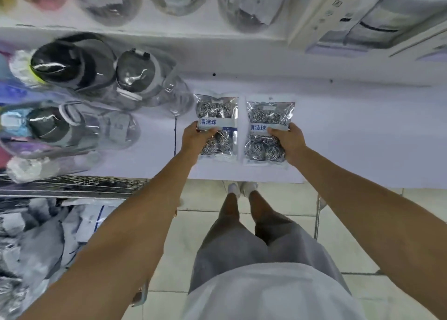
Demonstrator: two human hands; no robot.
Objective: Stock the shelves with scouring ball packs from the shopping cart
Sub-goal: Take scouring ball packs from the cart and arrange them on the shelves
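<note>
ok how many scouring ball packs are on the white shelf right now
2. The left pack is held by the left hand; the right pack sits beside it, held by the right hand. More packs may be hidden in the cart.

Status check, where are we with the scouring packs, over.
Left hand grips left pack, right hand grips right pack. Both packs flat on the white shelf, side by side. Bagged goods to the left, not blocking.
</note>
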